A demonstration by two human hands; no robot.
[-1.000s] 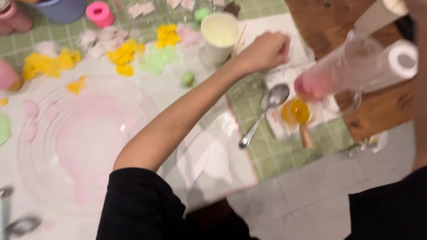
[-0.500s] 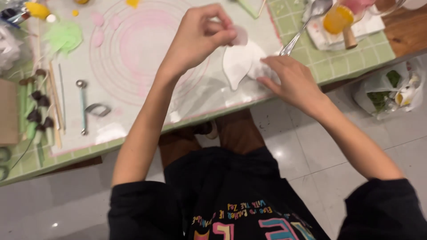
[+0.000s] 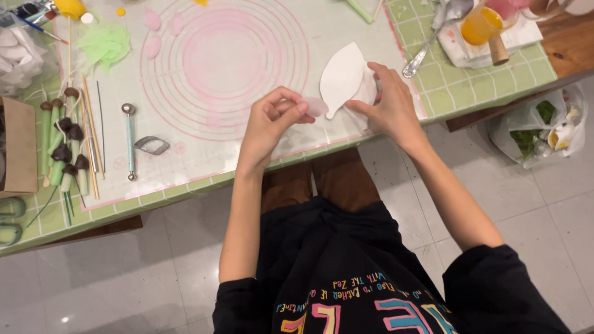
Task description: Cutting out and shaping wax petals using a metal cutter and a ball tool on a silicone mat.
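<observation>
A metal spoon (image 3: 433,34) lies beside an orange cup (image 3: 480,25).
</observation>
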